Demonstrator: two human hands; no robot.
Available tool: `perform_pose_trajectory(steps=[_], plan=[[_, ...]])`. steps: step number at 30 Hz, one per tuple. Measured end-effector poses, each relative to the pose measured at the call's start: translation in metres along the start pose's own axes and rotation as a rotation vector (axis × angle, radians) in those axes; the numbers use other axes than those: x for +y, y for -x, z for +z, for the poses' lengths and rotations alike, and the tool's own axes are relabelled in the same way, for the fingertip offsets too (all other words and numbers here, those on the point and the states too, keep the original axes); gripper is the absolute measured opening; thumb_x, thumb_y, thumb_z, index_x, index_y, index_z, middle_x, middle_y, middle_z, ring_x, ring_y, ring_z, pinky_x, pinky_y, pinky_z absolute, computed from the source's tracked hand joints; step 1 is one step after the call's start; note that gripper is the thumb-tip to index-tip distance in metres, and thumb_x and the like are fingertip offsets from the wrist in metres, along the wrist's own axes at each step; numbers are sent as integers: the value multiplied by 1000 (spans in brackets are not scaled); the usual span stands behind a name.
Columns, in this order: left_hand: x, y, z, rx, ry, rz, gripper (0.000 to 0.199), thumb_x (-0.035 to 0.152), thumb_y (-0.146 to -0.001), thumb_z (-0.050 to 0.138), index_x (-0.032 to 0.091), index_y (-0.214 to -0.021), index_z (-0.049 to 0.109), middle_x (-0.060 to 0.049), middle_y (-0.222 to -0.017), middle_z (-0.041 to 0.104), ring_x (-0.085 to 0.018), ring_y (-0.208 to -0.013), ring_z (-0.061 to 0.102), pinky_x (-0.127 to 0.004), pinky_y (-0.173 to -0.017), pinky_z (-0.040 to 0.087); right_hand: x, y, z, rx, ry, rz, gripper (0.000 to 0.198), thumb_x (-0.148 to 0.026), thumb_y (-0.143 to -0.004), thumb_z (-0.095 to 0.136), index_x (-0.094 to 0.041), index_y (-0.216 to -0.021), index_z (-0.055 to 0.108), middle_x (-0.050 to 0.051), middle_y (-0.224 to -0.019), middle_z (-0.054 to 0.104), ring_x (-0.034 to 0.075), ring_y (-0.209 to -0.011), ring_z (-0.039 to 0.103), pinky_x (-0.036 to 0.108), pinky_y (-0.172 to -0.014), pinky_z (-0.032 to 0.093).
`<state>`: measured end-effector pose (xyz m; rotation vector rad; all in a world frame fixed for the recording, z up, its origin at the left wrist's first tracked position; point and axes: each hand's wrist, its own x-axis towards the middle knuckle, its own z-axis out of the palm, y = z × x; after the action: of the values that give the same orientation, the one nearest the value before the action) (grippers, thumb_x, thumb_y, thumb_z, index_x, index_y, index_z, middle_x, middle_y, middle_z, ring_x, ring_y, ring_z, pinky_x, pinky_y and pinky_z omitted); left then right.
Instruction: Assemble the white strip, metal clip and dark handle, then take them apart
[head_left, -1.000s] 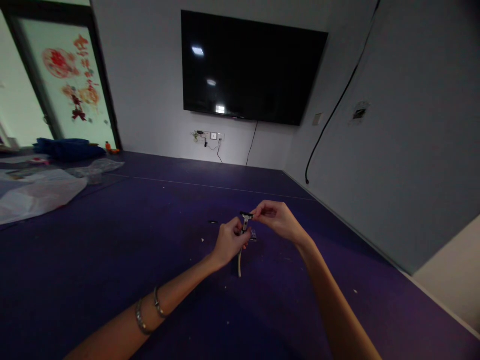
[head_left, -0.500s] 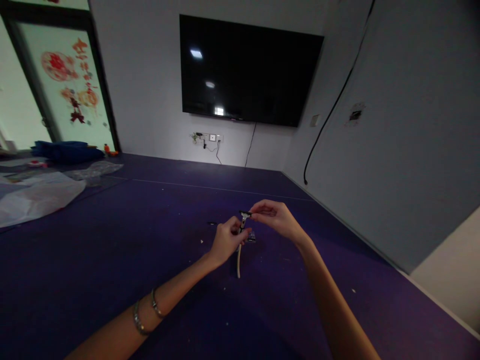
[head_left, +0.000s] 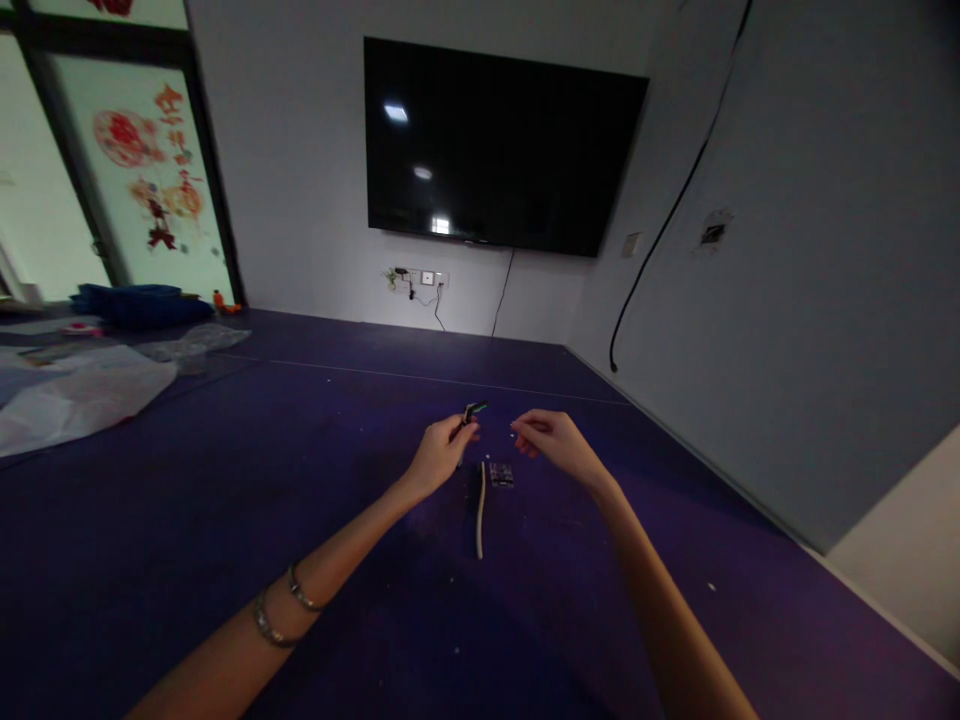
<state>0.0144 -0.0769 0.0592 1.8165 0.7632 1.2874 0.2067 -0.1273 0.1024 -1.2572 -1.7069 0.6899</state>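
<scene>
My left hand [head_left: 438, 457] is closed around the handle of a small T-shaped razor [head_left: 474, 409], its dark head with a green edge sticking up past the fingers. To its right, my right hand [head_left: 553, 440] is held apart from the razor, fingertips pinched together. A tiny white speck shows by those fingertips; whether they hold it I cannot tell. Below and between the hands, a pale, slightly curved stick [head_left: 481, 515] lies on the purple surface. Beside its upper end is a small dark, patterned rectangular piece [head_left: 502, 475].
The purple surface [head_left: 360, 590] runs to the wall and carries small pale crumbs. Clear plastic and a white bag [head_left: 90, 405] lie at the left, with dark blue cloth [head_left: 139, 305] behind. A black cable [head_left: 660, 230] hangs along the right wall; a television [head_left: 502, 150] is mounted ahead.
My right hand has come away from the razor's head. My left hand has shifted left with the razor and turned it. The stick and patterned piece are now uncovered.
</scene>
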Motion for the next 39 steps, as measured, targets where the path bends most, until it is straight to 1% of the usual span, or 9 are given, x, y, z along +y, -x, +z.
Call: perform_pose_trajectory(steps=[7,11,14,17,24,28,33,36,39], plan=[[12,-3,-10,-116,19,-18,30,37,-82,51,13,-92,65,-10,-94,69,-21,-91,64,-34,-86,45,3,2,25,-297,0,94,30,-43,-77,55,-14,-82,62,0,-60,59,9,-49,55,19,-44,43],[18,-2,-10,-136,51,-60,31,36,-82,51,12,-97,63,-11,-97,69,-21,-94,63,-35,-88,44,1,4,38,-401,-20,92,32,-44,-80,52,-15,-85,61,0,-62,60,8,-48,54,18,-44,43],[20,-2,-10,-148,100,-104,32,35,-84,49,11,-101,62,-12,-99,68,-21,-95,63,-35,-89,44,-2,5,49,-392,0,56,30,-43,-81,50,-15,-80,60,0,-61,58,7,-45,50,17,-40,40],[20,-1,-8,-152,139,-152,32,35,-84,49,11,-102,61,-14,-102,67,-21,-93,63,-35,-85,46,-2,5,60,-308,35,1,28,-40,-81,51,-15,-72,57,-1,-58,55,6,-43,47,17,-39,35],[17,-3,-13,-225,161,-194,34,41,-81,51,12,-93,63,-14,-102,67,-21,-96,62,-33,-82,45,4,3,74,-184,37,-74,28,-38,-80,51,-15,-66,59,0,-60,58,10,-54,53,20,-51,39],[9,-10,-37,-346,8,-288,36,47,-75,56,14,-89,64,-12,-103,66,-22,-101,59,-31,-78,45,11,2,76,-194,42,122,33,-40,-81,50,-14,-61,58,-2,-50,54,6,-40,41,17,-39,31],[-7,-21,-76,-261,-59,-501,51,54,-66,62,13,-97,60,-19,-109,62,-25,-100,60,-29,-73,46,32,2,83,-299,122,437,36,-37,-79,50,-16,-50,52,-3,-40,47,5,-31,35,17,-30,24],[-10,-25,-91,-260,-76,-518,52,55,-66,61,13,-98,59,-20,-113,60,-26,-104,58,-30,-77,44,45,1,90,-333,254,489,39,-37,-77,50,-17,-44,49,-3,-35,42,6,-28,33,18,-29,23],[-8,-27,-96,-277,-76,-517,52,55,-67,60,13,-97,59,-20,-115,59,-26,-106,57,-32,-80,44,52,-1,99,-307,384,458,37,-34,-75,51,-18,-42,47,-2,-36,43,7,-29,37,19,-31,27]])
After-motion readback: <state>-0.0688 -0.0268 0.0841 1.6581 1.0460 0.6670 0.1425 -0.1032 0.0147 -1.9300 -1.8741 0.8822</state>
